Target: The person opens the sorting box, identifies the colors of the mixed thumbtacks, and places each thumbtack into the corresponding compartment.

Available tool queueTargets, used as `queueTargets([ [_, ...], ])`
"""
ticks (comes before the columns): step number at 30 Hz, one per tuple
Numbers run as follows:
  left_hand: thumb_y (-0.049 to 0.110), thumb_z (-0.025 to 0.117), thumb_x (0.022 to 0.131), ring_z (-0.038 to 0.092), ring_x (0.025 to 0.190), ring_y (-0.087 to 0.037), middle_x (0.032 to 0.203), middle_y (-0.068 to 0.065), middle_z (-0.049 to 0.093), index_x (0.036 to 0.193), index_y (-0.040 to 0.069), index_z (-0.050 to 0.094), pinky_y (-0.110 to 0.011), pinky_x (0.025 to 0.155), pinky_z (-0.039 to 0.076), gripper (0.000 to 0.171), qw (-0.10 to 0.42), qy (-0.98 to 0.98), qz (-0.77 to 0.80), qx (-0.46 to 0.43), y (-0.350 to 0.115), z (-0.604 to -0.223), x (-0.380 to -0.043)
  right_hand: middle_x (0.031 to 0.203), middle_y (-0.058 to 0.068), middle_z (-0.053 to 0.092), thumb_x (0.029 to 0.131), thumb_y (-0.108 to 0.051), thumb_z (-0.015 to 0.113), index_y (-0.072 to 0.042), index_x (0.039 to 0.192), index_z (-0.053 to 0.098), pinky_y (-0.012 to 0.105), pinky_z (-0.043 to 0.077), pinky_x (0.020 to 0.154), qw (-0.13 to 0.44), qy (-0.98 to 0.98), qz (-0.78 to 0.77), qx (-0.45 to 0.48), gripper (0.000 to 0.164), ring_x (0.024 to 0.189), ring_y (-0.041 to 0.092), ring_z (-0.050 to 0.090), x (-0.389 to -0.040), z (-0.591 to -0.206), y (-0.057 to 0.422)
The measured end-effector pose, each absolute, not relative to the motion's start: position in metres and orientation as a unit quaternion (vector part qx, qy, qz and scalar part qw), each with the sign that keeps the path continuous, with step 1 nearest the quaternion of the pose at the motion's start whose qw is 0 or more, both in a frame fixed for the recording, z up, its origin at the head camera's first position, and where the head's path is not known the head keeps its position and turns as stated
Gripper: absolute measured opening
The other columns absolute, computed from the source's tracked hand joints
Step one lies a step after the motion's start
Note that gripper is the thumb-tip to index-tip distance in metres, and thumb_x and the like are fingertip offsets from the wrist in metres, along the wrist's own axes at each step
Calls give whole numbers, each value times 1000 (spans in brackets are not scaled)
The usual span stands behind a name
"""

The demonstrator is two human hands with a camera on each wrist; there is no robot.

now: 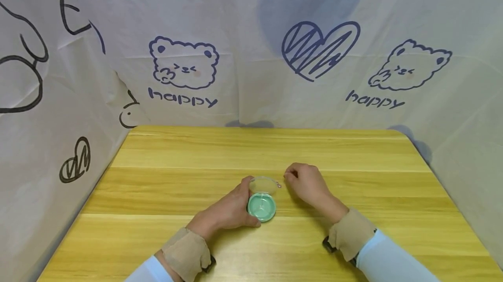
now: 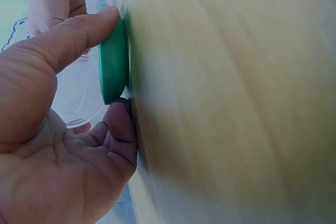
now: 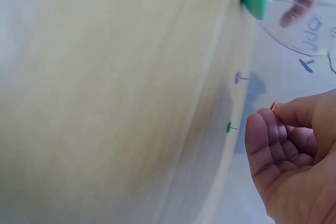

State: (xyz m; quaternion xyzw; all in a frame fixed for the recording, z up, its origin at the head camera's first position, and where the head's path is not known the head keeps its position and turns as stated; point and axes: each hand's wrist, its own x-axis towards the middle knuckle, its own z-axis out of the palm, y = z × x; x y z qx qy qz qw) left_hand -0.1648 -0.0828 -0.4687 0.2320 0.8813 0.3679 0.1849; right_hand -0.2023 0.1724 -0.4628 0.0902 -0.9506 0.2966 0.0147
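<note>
My left hand holds a small round green case on the table, thumb at its near side and fingers round the left. Its clear lid stands raised at the back, hinged to the case. In the left wrist view the green case sits between thumb and fingertips. To the right, my right hand hovers close over the wood. The right wrist view shows its thumb and forefinger pinching a red thumbtack, mostly hidden by the fingertips. A purple thumbtack and a green thumbtack rest on the table near that hand, pins up.
Under both hands lies a yellow wood-grain table. White cloth printed with bears and hearts hangs behind it and along its sides. Each wrist wears a tan band with a dark camera mount.
</note>
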Motion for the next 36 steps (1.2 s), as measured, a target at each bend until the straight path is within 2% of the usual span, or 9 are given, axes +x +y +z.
queueTargets([
  [10, 25, 95, 80, 57, 122, -27, 131, -14, 56, 163, 0, 15, -49, 108, 46, 118, 184, 881, 368, 232, -83, -471, -166, 95, 6, 76, 104, -15, 65, -5, 104, 77, 31, 47, 65, -2, -924, 380, 51, 16, 71, 15, 56, -192, -461, 187],
  [17, 25, 95, 80, 56, 126, -29, 137, -18, 54, 162, 1, 16, -50, 109, 45, 117, 184, 880, 372, 231, -83, -472, -165, 81, 8, 70, 105, -16, 62, -3, 106, 75, 28, 43, 57, -22, -912, 407, 44, 18, 62, 15, 52, -185, -463, 192],
  [21, 24, 94, 80, 56, 125, -29, 135, -17, 54, 162, 1, 16, -50, 109, 45, 116, 182, 880, 371, 234, -83, -473, -165, 80, 13, 68, 107, -16, 60, -1, 106, 74, 29, 49, 58, -44, -888, 457, 22, 20, 65, 18, 58, -182, -462, 193],
  [25, 25, 94, 80, 57, 124, -28, 134, -17, 54, 162, 1, 15, -50, 108, 45, 116, 181, 881, 369, 235, -83, -472, -165, 86, 17, 68, 109, -14, 58, 6, 109, 70, 32, 57, 65, -65, -846, 529, -1, 23, 74, 22, 64, -181, -461, 192],
  [31, 25, 94, 81, 56, 126, -30, 138, -19, 53, 163, 1, 15, -50, 109, 45, 116, 184, 880, 371, 233, -83, -472, -166, 81, 7, 62, 109, -11, 55, 12, 113, 63, 27, 55, 63, -92, -752, 651, -48, 24, 72, 16, 60, -181, -459, 189],
  [36, 25, 94, 81, 55, 127, -30, 140, -19, 53, 163, 2, 15, -50, 110, 44, 116, 187, 878, 373, 233, -83, -470, -165, 79, 2, 60, 110, -7, 51, 5, 104, 62, 23, 52, 58, -105, -669, 734, -49, 16, 66, 10, 58, -179, -461, 189],
])
